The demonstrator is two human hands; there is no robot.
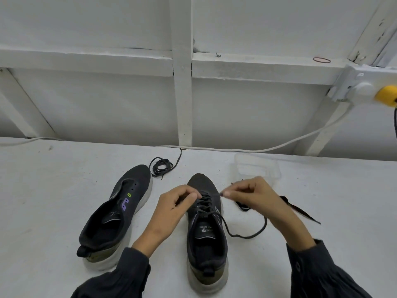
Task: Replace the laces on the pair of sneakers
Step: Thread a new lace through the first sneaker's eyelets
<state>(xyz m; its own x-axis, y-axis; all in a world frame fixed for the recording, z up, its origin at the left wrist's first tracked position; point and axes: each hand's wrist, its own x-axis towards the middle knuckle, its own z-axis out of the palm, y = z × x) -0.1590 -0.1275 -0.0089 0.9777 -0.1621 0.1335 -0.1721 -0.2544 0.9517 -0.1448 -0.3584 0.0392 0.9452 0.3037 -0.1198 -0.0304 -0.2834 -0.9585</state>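
Two dark sneakers with pale soles stand on a white surface. The left sneaker has bare eyelets and leans outward. The right sneaker carries a dark lace through its upper eyelets, with a loose end looping out to the right. My left hand pinches the lacing at the sneaker's left eyelet row. My right hand pinches a thin lace end beside the toe. A coiled dark lace lies beyond the left sneaker. Another dark lace piece lies right of my right hand, partly hidden.
A clear plastic container sits behind my right hand. A white cable runs along the back edge under a white framed wall. A socket box with a yellow plug hangs at the right.
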